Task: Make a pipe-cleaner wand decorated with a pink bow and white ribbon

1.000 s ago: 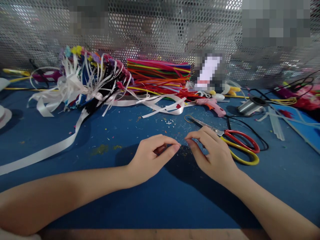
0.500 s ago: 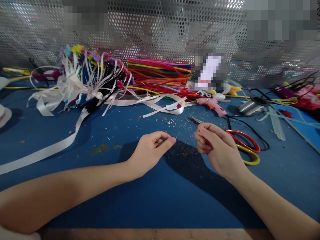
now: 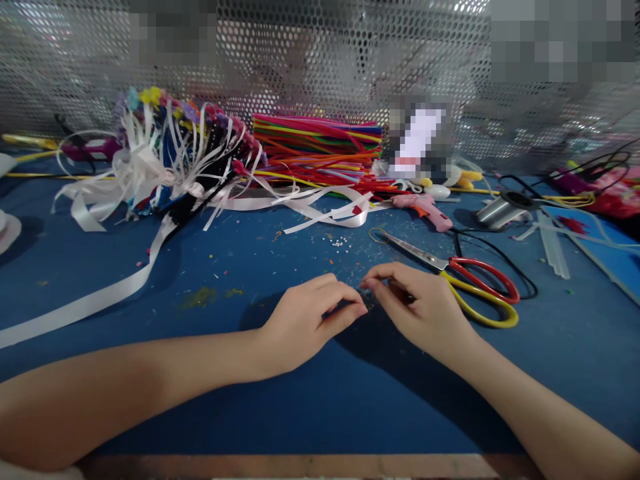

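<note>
My left hand [image 3: 315,323] is over the blue table [image 3: 280,420], thumb and fingertips pinched together. Close to its right, my right hand [image 3: 420,303] is pinched too, its fingertips almost meeting those of the left. Whatever lies between either set of fingertips is too small to make out. Scissors [image 3: 440,264] with one red and one yellow handle lie just behind and right of my right hand. Small white beads [image 3: 340,245] are scattered on the table beyond the hands, near a thin wire loop [image 3: 379,235] at the scissor tips.
A pink glue gun [image 3: 424,209], a wire spool [image 3: 505,210] and clear glue sticks [image 3: 553,247] lie at the back right. Colourful pipe cleaners [image 3: 317,150] and a ribboned bundle [image 3: 185,153] stand along the mesh wall [image 3: 300,60]. White ribbon [image 3: 95,307] trails left.
My right hand has moved left and slightly down, away from the scissors, towards my left hand. My left hand has shifted slightly right and down.
</note>
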`<control>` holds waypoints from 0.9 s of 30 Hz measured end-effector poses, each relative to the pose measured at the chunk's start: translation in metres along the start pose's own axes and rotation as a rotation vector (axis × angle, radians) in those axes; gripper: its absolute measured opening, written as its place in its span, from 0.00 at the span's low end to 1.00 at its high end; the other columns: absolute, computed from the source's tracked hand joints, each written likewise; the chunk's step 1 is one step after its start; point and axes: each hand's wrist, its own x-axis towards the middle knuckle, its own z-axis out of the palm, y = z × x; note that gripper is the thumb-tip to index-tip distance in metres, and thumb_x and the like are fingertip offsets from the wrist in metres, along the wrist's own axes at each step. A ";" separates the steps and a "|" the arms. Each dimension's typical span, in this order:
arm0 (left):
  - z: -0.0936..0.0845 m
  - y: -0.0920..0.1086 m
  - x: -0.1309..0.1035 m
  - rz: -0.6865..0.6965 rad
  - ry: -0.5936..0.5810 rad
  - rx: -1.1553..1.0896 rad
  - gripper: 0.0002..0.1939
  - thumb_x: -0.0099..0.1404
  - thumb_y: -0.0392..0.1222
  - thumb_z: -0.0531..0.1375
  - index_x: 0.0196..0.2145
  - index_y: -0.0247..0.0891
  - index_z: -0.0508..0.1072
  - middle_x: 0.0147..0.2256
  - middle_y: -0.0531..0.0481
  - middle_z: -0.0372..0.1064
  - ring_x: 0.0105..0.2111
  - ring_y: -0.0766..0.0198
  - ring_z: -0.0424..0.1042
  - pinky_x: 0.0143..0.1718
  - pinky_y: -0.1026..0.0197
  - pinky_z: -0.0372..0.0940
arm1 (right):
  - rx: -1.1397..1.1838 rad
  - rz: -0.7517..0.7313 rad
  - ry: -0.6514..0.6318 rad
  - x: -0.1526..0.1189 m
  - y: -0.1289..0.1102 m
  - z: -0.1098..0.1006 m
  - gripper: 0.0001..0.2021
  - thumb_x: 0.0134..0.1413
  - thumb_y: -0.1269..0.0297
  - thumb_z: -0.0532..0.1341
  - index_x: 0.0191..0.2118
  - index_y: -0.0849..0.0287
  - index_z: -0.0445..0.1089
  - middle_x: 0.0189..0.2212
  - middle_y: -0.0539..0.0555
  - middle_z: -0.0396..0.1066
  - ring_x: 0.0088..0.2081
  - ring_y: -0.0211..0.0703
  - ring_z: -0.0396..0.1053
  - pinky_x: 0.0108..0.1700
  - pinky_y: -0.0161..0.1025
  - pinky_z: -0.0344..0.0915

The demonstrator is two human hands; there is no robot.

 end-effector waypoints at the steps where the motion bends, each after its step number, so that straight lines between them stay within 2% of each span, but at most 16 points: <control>1: 0.000 0.001 -0.001 0.013 0.039 0.014 0.09 0.72 0.43 0.56 0.39 0.39 0.76 0.34 0.51 0.70 0.34 0.67 0.70 0.38 0.64 0.64 | -0.047 -0.070 -0.003 0.000 0.001 0.000 0.08 0.63 0.63 0.57 0.38 0.58 0.73 0.26 0.50 0.73 0.22 0.35 0.64 0.26 0.34 0.59; 4: -0.001 0.002 -0.002 0.027 0.134 0.035 0.08 0.72 0.42 0.57 0.40 0.39 0.76 0.38 0.49 0.69 0.39 0.66 0.70 0.42 0.63 0.65 | -0.137 -0.190 -0.014 -0.001 0.002 0.001 0.07 0.63 0.68 0.55 0.40 0.58 0.71 0.33 0.53 0.76 0.30 0.38 0.71 0.32 0.35 0.64; 8: -0.001 0.001 0.002 -0.059 0.178 -0.011 0.06 0.70 0.42 0.59 0.40 0.40 0.76 0.41 0.49 0.72 0.43 0.64 0.72 0.46 0.61 0.66 | -0.114 -0.211 -0.039 -0.001 0.001 -0.001 0.06 0.64 0.69 0.54 0.41 0.57 0.69 0.34 0.53 0.76 0.33 0.40 0.73 0.34 0.35 0.65; 16: 0.002 -0.006 0.006 -0.261 0.134 -0.210 0.11 0.67 0.49 0.61 0.40 0.42 0.80 0.38 0.51 0.80 0.38 0.62 0.77 0.38 0.62 0.69 | -0.057 -0.162 -0.028 -0.001 -0.002 -0.002 0.07 0.64 0.67 0.55 0.38 0.57 0.70 0.33 0.54 0.75 0.32 0.39 0.73 0.33 0.36 0.65; 19: 0.002 -0.006 0.007 -0.286 0.114 -0.225 0.10 0.66 0.48 0.62 0.38 0.42 0.81 0.36 0.51 0.81 0.35 0.63 0.77 0.36 0.62 0.68 | -0.049 -0.168 -0.022 -0.001 -0.002 0.000 0.07 0.64 0.67 0.55 0.38 0.57 0.70 0.32 0.53 0.74 0.33 0.39 0.72 0.34 0.36 0.65; 24: 0.001 -0.002 0.008 -0.335 0.089 -0.190 0.07 0.64 0.45 0.63 0.38 0.44 0.81 0.37 0.53 0.81 0.38 0.62 0.78 0.38 0.60 0.67 | -0.059 -0.157 -0.006 -0.001 -0.002 0.001 0.06 0.63 0.68 0.56 0.37 0.57 0.70 0.31 0.52 0.74 0.31 0.38 0.71 0.33 0.35 0.64; 27: 0.000 -0.001 0.009 -0.331 0.082 -0.202 0.08 0.62 0.46 0.65 0.38 0.44 0.81 0.36 0.53 0.81 0.37 0.61 0.78 0.39 0.60 0.68 | -0.070 -0.150 -0.005 -0.001 -0.003 0.001 0.06 0.62 0.68 0.56 0.37 0.57 0.70 0.31 0.53 0.74 0.31 0.38 0.71 0.31 0.35 0.63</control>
